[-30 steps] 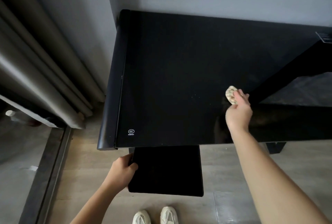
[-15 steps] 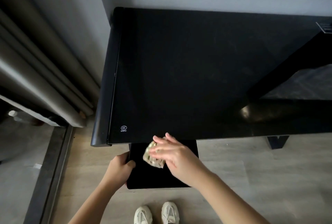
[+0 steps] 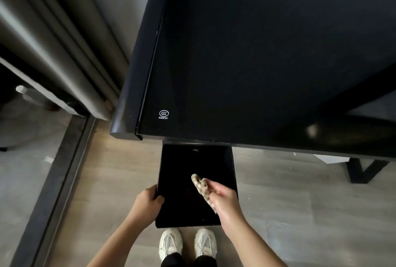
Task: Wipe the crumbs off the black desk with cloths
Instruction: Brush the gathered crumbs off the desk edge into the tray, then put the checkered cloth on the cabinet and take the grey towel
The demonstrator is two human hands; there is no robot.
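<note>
Gripping flat black tray (image 3: 192, 166) at its 9 o'clock edge with left hand (image 3: 147, 204), fingers curled. Pinching bumpy spotted cloth (image 3: 201, 187) in right hand (image 3: 225, 200), maybe touching tray. Smooth desk (image 3: 257, 52) at 12 o'clock.

My left hand (image 3: 147, 202) and right hand (image 3: 225, 202) are bare, and so are both forearms (image 3: 257, 245). I wear cream laced sneakers (image 3: 170, 243). Black trousers (image 3: 171, 260) sit above them.

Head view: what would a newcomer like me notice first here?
The big glossy black desk fills the upper right. Below its near edge, the left hand grips a black tray by its left rim, while the right hand holds a speckled beige cloth over it. At bottom centre, white sneakers stand on the floor.
</note>
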